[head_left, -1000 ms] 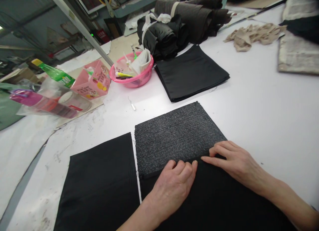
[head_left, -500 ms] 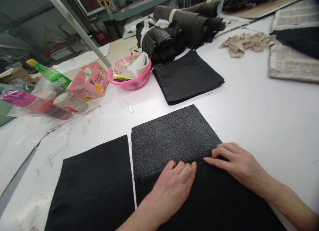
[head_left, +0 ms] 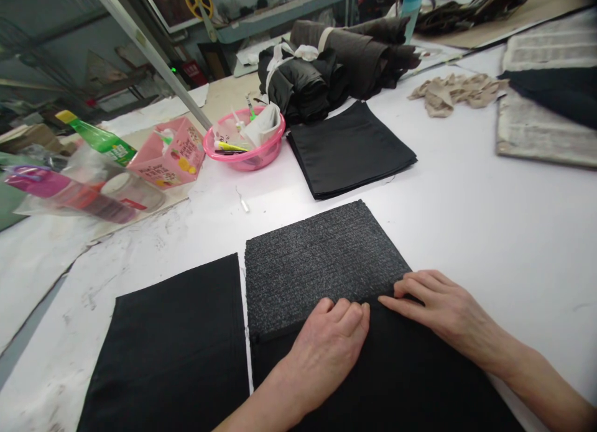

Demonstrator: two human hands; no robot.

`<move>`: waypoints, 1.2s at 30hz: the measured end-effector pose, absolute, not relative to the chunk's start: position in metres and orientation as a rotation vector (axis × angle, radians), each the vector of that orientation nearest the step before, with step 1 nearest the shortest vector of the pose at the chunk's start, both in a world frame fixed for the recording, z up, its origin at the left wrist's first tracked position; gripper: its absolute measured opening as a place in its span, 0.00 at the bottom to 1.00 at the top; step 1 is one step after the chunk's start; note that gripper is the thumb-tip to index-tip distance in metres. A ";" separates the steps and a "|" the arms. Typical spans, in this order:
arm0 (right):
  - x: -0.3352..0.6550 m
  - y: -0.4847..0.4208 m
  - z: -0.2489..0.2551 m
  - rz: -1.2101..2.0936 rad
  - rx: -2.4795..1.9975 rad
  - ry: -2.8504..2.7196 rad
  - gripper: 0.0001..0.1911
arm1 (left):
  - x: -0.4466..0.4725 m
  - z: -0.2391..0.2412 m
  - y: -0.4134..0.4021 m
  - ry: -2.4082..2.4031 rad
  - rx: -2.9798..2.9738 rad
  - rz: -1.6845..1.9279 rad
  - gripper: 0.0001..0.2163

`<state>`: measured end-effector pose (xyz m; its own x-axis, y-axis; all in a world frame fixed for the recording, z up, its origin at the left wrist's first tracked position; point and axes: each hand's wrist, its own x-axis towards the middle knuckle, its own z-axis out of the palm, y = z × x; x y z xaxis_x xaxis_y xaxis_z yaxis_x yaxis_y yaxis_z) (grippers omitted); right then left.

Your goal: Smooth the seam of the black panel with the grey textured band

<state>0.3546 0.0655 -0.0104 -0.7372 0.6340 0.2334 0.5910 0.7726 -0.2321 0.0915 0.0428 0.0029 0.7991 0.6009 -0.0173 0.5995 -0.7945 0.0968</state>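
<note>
Curled left hand [head_left: 329, 345], fingertips tucked from sight, and half-closed right hand [head_left: 448, 307] pinch black cloth [head_left: 401, 379] cut off below.

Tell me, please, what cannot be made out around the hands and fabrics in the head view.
Head view: whether the left hand pinches or only presses the black fabric; its own curled fingers hide the contact.
Head view: that fabric's near end, cut off by the bottom edge.
Head view: the near end of the left black panel, also cut off there.
Head view: small lettering on the pink box, too small and blurred.
</note>
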 end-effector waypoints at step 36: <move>0.389 0.056 -0.015 0.384 -1.147 -2.473 0.19 | 0.119 0.003 0.047 0.969 2.883 0.231 0.17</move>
